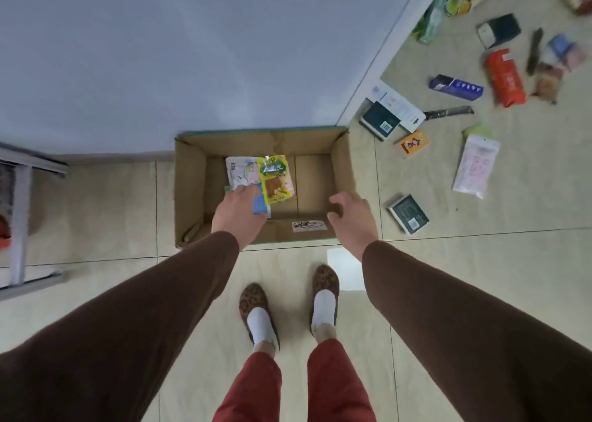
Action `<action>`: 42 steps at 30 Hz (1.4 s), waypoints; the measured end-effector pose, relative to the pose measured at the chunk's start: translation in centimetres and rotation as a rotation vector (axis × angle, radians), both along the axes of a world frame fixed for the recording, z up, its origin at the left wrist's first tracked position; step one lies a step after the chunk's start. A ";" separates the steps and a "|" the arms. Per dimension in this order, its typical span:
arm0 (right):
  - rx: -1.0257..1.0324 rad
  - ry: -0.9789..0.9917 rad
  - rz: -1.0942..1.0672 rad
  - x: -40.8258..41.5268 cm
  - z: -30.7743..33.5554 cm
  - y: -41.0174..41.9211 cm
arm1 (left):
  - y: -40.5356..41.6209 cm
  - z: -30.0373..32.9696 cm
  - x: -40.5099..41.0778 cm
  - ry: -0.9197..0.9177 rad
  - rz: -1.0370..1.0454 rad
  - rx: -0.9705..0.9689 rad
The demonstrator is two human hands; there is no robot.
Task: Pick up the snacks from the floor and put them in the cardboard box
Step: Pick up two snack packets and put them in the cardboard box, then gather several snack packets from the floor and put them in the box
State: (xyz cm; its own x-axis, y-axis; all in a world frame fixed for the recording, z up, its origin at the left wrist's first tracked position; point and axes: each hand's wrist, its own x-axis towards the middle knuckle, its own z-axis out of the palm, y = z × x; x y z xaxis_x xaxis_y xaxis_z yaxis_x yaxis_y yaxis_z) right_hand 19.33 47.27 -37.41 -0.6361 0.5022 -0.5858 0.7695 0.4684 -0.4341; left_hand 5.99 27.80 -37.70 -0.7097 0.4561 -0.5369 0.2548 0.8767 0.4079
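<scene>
Snacks [506,77] mostly lie scattered on the floor [480,261] at two o'clock from the cardboard box [189,178], which holds only a few packets [275,179] under the loosely curled left hand [238,211], while the right hand [350,218] hovers empty.

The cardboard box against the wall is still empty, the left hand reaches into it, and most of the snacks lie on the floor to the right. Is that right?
Not quite: the cardboard box is not empty. The head view shows a yellow-green snack packet and a pale packet already inside. The rest stands: the left hand reaches into it, and many snacks such as the red bag lie on the floor to the right.
</scene>
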 end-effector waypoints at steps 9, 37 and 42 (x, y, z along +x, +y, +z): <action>0.105 0.043 -0.097 12.5 3.5 8.5 | 10.6 3.4 8.7 0.026 -0.270 0.013; 0.153 0.030 -0.180 34.7 4.0 56.9 | 61.4 2.9 29.0 0.038 -0.413 -0.013; 0.150 0.057 -0.198 33.4 3.6 67.0 | 71.6 2.9 28.2 0.030 -0.414 0.003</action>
